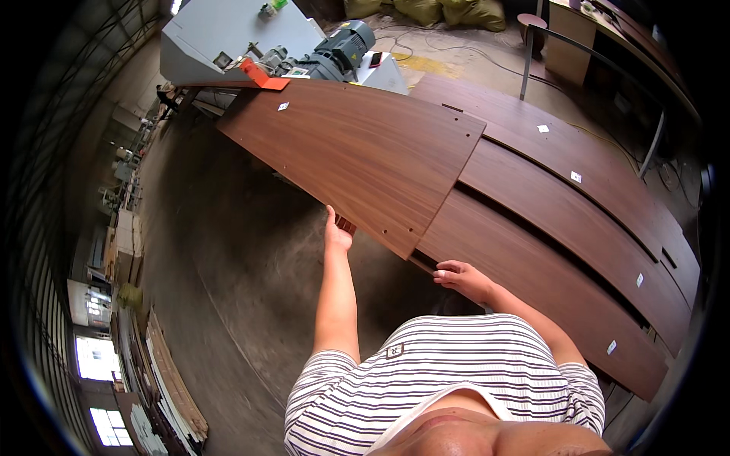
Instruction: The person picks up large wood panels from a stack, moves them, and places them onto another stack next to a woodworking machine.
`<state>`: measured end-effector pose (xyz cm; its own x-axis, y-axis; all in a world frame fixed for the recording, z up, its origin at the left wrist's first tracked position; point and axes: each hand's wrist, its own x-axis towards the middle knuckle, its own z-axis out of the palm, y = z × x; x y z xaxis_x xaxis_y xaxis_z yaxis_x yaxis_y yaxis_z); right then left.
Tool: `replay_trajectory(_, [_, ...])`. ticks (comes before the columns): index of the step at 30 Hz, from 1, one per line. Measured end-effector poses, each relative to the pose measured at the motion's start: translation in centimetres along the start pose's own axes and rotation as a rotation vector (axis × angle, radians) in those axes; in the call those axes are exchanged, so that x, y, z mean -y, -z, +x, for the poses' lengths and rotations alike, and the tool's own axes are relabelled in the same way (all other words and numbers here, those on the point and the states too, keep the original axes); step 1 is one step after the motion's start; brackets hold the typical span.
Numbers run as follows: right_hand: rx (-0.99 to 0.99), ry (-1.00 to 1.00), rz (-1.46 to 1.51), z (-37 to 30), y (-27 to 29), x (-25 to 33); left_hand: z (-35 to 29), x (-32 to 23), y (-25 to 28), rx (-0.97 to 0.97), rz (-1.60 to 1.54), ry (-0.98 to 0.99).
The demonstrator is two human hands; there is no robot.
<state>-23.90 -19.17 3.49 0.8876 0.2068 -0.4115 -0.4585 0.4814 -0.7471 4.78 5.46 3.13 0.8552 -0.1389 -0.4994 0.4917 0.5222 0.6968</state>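
A large brown wood-grain board (357,144) slants across the middle, lying over other boards at its right end. It has small drilled holes near that end and a white label at its far left. My left hand (338,231) is at its near edge, thumb up along the edge and fingers reaching underneath, partly in shadow. My right hand (465,281) is beside the near edge of a lower brown board (525,281), close to the upper board's corner. Its fingers are loosely extended, with nothing seen in them; whether they touch that edge is hard to tell.
More labelled brown boards (563,152) lie overlapped at the right. Behind stands a grey machine (236,38) with a motor (342,47) and an orange bracket (262,76). A metal frame (593,57) is at the far right. Long planks (171,372) are stacked at the left.
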Motion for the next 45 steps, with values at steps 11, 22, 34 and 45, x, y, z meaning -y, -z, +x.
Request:
replay_trajectory(11, [-0.114, -0.009, 0.629, 0.1, -1.4, -0.6, 2.8, -0.7, -0.4, 0.032, -0.055, 0.012])
replay_trajectory(22, [-0.542, -0.007, 0.491, -8.3, -1.7, 0.1, 4.0, 0.4, -1.6, -0.034, -0.030, -0.030])
replay_trajectory(34, [-0.578, 0.108, 0.488, -18.0, 2.1, -2.1, -2.5, 8.0, -3.6, -0.061, 0.045, -0.127])
replay_trajectory(45, [-0.788, 0.218, 0.534, -32.5, 10.4, -7.3, -7.5, 10.8, -5.2, -0.028, -0.019, 0.090])
